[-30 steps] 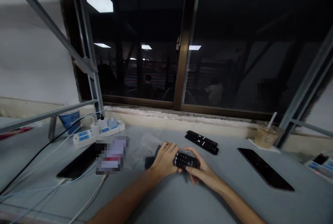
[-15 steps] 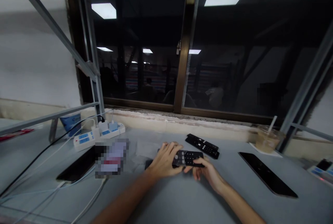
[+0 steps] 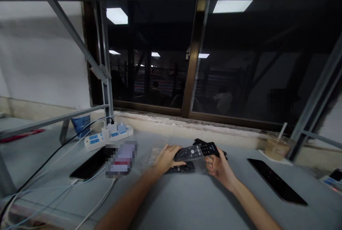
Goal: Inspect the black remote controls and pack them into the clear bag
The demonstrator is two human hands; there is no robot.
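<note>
Between my hands is a black remote control [image 3: 210, 149], tilted with its right end raised. Clear plastic film [image 3: 190, 152] covers its left part, while the right end is bare. My right hand [image 3: 219, 165] pinches that bare end, fingers curled beneath it. At the other end, my left hand [image 3: 169, 158] is closed around the film-covered part, thumb along the near side. Another remote [image 3: 187, 167] lies on the table just under the held one, partly covered by film and my left hand. Behind the held remote, more black remote [image 3: 198, 141] shows, mostly hidden.
At left are a white power strip [image 3: 92, 141] with plugs and cables, a black phone [image 3: 89, 165] and a blurred-out device [image 3: 121, 160]. To the right, a dark tablet-like slab [image 3: 276, 182] lies near a drink cup [image 3: 276, 147] with a straw. Metal frame posts [image 3: 107, 91] flank the window.
The remote's right end has risen and shifted right with my right hand, uncovering another remote beneath. My left hand has gone from lying over the remote to gripping its left part.
</note>
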